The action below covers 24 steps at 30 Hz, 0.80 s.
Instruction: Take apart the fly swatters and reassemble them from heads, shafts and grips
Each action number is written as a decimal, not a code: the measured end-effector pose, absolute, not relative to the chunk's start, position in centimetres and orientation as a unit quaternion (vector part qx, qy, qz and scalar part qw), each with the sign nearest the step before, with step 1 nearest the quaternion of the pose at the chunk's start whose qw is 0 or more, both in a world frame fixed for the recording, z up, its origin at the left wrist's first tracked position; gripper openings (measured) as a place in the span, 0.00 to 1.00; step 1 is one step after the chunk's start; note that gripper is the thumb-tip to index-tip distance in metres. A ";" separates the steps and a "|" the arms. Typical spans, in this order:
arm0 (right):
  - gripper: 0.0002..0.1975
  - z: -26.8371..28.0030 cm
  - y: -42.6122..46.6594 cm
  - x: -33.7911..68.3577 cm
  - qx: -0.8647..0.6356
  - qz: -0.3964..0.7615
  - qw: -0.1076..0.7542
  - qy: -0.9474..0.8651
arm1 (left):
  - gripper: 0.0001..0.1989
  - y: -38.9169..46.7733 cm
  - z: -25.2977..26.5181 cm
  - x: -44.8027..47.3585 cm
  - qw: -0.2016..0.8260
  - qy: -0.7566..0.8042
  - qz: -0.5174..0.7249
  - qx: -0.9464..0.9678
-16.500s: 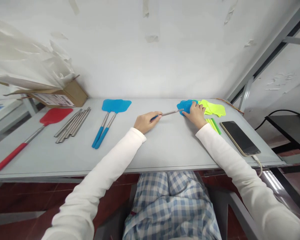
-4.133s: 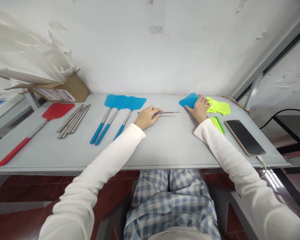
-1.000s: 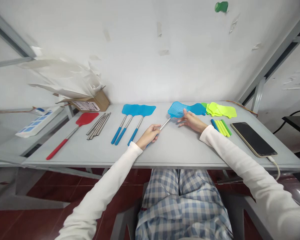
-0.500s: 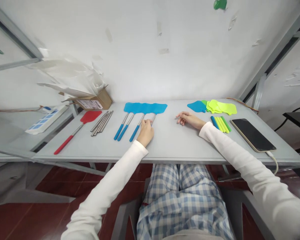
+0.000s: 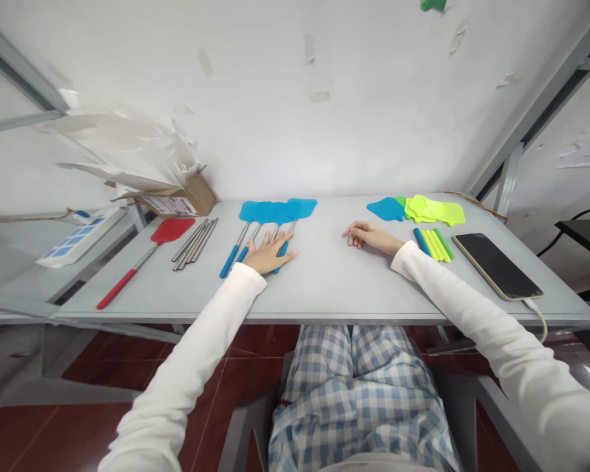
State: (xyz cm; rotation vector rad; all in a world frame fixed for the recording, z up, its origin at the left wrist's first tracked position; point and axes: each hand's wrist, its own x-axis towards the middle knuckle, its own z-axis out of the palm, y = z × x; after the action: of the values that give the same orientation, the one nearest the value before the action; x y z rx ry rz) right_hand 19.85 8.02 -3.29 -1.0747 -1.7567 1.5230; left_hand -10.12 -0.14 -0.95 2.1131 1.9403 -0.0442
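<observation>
Several blue fly swatters (image 5: pixel 278 211) lie side by side in the middle of the grey table, their heads overlapping towards the wall. My left hand (image 5: pixel 266 254) rests flat over their shafts and handles with its fingers spread, hiding parts of them. To the right, my right hand (image 5: pixel 371 237) lies on the tabletop, fingers loosely bent, with nothing in it. Nearest to it are a loose blue swatter head (image 5: pixel 386 208) and several yellow-green heads (image 5: pixel 445 212), a green one partly covered among them. Short blue, yellow and green handle sleeves (image 5: pixel 435 246) lie beside its wrist.
A red fly swatter (image 5: pixel 172 229) and several bare metal tubes (image 5: pixel 195 244) lie on the left of the table. Behind them stands an open cardboard box (image 5: pixel 199 193). A phone (image 5: pixel 497 264) with a charging cable lies at the right. The white wall rises behind.
My left hand has moved left from the rightmost swatter and spread out over the group. That swatter now sits closer to the others, slightly tilted. My right hand stays in place, fingers a little more curled.
</observation>
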 end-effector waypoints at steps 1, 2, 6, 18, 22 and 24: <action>0.10 -3.3 8.0 19.9 -0.401 0.570 0.285 -0.658 | 0.37 -0.1 -1.1 -10.5 0.140 0.679 -0.008 0.721; 0.10 -3.2 8.0 19.9 -0.399 0.571 0.286 -0.659 | 0.37 -0.1 -1.4 -10.7 0.144 0.687 0.003 0.712; 0.08 -3.2 8.0 20.0 -0.388 0.572 0.288 -0.663 | 0.33 0.0 -2.1 -11.5 0.131 0.711 0.045 0.689; 0.09 -3.4 7.9 20.1 -0.386 0.556 0.289 -0.677 | 0.32 2.1 -2.7 -15.6 0.117 0.699 0.041 0.704; 0.08 -3.2 7.8 20.1 -0.389 0.552 0.291 -0.678 | 0.32 2.4 -3.2 -15.7 0.101 0.655 0.072 0.746; 0.08 -3.1 7.7 20.1 -0.388 0.552 0.289 -0.679 | 0.33 2.4 -3.4 -15.5 0.106 0.640 0.089 0.755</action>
State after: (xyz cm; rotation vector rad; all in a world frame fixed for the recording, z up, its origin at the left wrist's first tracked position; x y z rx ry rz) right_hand 20.09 7.75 -3.12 -1.0368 -1.8126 1.4729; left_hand -15.50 2.39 -3.36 2.2259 1.8869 0.2618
